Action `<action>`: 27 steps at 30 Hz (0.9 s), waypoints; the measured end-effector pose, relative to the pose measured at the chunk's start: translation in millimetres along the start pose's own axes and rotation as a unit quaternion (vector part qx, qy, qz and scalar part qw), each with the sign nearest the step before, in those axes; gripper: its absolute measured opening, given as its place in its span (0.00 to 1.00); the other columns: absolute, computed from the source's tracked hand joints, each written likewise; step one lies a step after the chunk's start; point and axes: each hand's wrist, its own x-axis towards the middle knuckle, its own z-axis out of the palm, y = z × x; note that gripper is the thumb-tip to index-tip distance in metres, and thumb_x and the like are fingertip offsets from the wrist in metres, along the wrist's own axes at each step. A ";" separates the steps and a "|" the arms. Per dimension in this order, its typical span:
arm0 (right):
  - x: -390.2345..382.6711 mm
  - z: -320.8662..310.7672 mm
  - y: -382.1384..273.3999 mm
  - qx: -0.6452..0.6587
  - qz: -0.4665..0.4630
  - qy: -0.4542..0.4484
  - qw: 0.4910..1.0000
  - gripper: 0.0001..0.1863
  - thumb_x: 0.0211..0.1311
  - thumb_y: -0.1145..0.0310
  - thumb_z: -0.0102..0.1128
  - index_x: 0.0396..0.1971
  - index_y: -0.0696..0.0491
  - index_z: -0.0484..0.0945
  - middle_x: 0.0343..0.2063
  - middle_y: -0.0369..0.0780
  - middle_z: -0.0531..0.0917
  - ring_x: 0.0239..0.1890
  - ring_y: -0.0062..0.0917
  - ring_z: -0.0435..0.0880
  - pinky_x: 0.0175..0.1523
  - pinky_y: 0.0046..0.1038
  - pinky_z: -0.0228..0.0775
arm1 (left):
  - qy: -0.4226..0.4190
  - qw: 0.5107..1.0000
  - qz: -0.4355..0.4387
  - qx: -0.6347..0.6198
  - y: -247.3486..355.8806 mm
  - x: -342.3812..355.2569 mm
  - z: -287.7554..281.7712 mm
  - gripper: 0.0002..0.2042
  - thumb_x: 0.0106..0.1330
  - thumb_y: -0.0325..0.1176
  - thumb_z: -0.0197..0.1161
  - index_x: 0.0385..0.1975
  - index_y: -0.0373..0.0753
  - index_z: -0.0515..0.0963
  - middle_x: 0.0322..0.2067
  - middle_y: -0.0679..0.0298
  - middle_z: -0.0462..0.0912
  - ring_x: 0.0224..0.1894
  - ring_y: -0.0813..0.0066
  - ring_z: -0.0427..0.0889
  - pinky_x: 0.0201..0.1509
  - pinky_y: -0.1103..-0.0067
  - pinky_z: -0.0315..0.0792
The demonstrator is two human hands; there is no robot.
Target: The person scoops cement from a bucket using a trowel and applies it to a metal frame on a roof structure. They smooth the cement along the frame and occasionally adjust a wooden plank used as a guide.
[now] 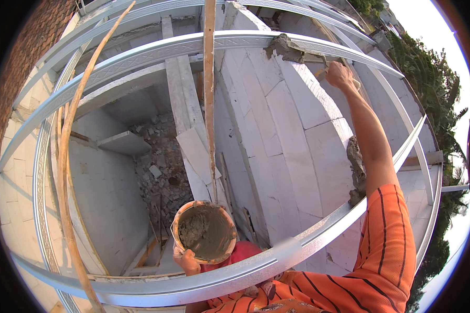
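My left hand grips the rim of an orange bucket, low in the middle of the view. Wet grey mortar lies inside the bucket. My right arm stretches far forward over a white block wall. At its end my right hand is closed round the handle of a trowel. The trowel's blade is partly hidden and points left toward a lump of mortar on the wall top, beneath a metal truss. More mortar clings to the wall's right edge, beside my forearm.
Silver metal trusses cross above the walls, one passing close before me. An upright wooden batten and a leaning wooden pole stand left. Below lies a deep room with rubble on its floor. Trees grow at right.
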 end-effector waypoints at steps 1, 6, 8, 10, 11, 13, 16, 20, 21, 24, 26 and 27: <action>-12.7 2.6 5.7 -0.005 0.000 -0.005 1.000 0.16 0.52 0.67 0.57 0.42 0.49 0.81 0.43 0.44 0.84 0.48 0.38 0.82 0.51 0.40 0.72 | 0.003 1.000 -0.003 -0.001 -1.1 -0.7 2.5 0.28 0.35 0.16 0.44 0.43 0.23 0.74 0.40 0.57 0.79 0.37 0.70 0.80 0.41 0.80 0.75; -60.9 -41.3 28.8 0.049 -0.006 0.013 0.999 0.18 0.50 0.66 0.53 0.42 0.52 0.80 0.44 0.48 0.82 0.49 0.44 0.80 0.54 0.44 0.70 | -0.017 0.998 0.027 0.048 -0.6 -0.2 14.4 0.18 0.34 0.17 0.47 0.30 0.24 0.74 0.34 0.59 0.79 0.33 0.73 0.78 0.34 0.84 0.70; -86.1 -67.2 46.5 0.120 -0.033 0.082 0.989 0.19 0.54 0.60 0.51 0.46 0.44 0.80 0.41 0.46 0.83 0.46 0.42 0.81 0.52 0.42 0.71 | -0.006 0.996 0.043 0.081 5.7 -2.4 23.3 0.10 0.36 0.17 0.48 0.23 0.30 0.70 0.27 0.64 0.76 0.26 0.77 0.72 0.29 0.86 0.66; -122.8 -109.8 64.9 0.166 -0.117 0.062 0.977 0.21 0.54 0.61 0.56 0.48 0.49 0.80 0.36 0.44 0.84 0.38 0.34 0.82 0.48 0.34 0.72 | -0.033 0.994 0.052 0.085 4.8 -2.1 25.2 0.09 0.41 0.18 0.50 0.26 0.32 0.71 0.28 0.65 0.76 0.27 0.78 0.72 0.30 0.85 0.66; -146.1 -136.8 74.5 0.205 -0.130 -0.004 0.970 0.24 0.53 0.63 0.60 0.52 0.54 0.78 0.33 0.40 0.82 0.36 0.25 0.80 0.48 0.28 0.71 | -0.050 0.994 0.052 0.086 2.8 -3.1 23.3 0.09 0.44 0.18 0.51 0.27 0.33 0.71 0.28 0.66 0.76 0.27 0.78 0.72 0.30 0.84 0.66; -207.4 -169.6 110.7 0.238 -0.177 0.007 0.955 0.26 0.56 0.64 0.61 0.55 0.57 0.75 0.37 0.37 0.79 0.39 0.20 0.77 0.52 0.23 0.68 | -0.108 0.990 0.039 0.085 0.2 -1.0 24.8 0.08 0.49 0.18 0.53 0.30 0.35 0.72 0.29 0.66 0.75 0.28 0.79 0.72 0.31 0.83 0.67; -312.1 -161.4 159.4 0.333 -0.171 0.016 0.927 0.25 0.58 0.60 0.61 0.54 0.57 0.75 0.41 0.38 0.80 0.41 0.22 0.77 0.53 0.27 0.68 | -0.178 0.979 0.031 0.090 5.3 -8.2 34.0 0.08 0.57 0.19 0.56 0.35 0.38 0.72 0.30 0.68 0.75 0.29 0.80 0.72 0.31 0.82 0.68; -463.0 -150.8 126.3 0.417 -0.188 -0.101 0.883 0.19 0.50 0.69 0.66 0.44 0.59 0.78 0.37 0.39 0.82 0.37 0.24 0.80 0.45 0.29 0.72 | -0.231 0.967 0.025 0.101 28.3 -13.1 59.4 0.19 0.43 0.11 0.50 0.35 0.36 0.76 0.28 0.69 0.76 0.27 0.80 0.73 0.27 0.85 0.66; -479.0 -146.7 101.8 0.419 -0.253 -0.168 0.856 0.19 0.46 0.74 0.67 0.42 0.58 0.79 0.35 0.39 0.83 0.36 0.26 0.82 0.42 0.30 0.73 | -0.194 0.975 0.034 0.101 30.1 -22.1 66.4 0.22 0.39 0.11 0.47 0.36 0.35 0.77 0.28 0.69 0.77 0.27 0.80 0.73 0.26 0.86 0.65; -515.1 -64.9 55.4 0.229 -0.245 -0.265 0.904 0.15 0.48 0.68 0.64 0.39 0.52 0.81 0.30 0.42 0.84 0.36 0.40 0.81 0.40 0.37 0.73 | -0.293 0.949 0.015 0.114 19.6 -13.9 61.2 0.24 0.39 0.11 0.48 0.39 0.32 0.78 0.32 0.68 0.79 0.30 0.80 0.76 0.24 0.88 0.63; -518.1 7.7 26.2 0.143 -0.180 -0.312 0.922 0.12 0.50 0.65 0.64 0.37 0.50 0.80 0.33 0.41 0.83 0.38 0.39 0.82 0.40 0.40 0.72 | -0.357 0.922 0.010 0.146 18.7 -20.9 80.5 0.19 0.38 0.11 0.48 0.32 0.31 0.77 0.42 0.62 0.78 0.29 0.78 0.75 0.24 0.85 0.64; -519.3 38.3 12.8 0.154 -0.176 -0.252 0.939 0.12 0.51 0.66 0.63 0.37 0.50 0.80 0.33 0.41 0.83 0.38 0.39 0.82 0.39 0.40 0.73 | -0.381 0.910 0.004 0.164 19.4 -31.9 89.8 0.16 0.37 0.12 0.49 0.27 0.32 0.75 0.38 0.64 0.77 0.27 0.80 0.72 0.23 0.84 0.63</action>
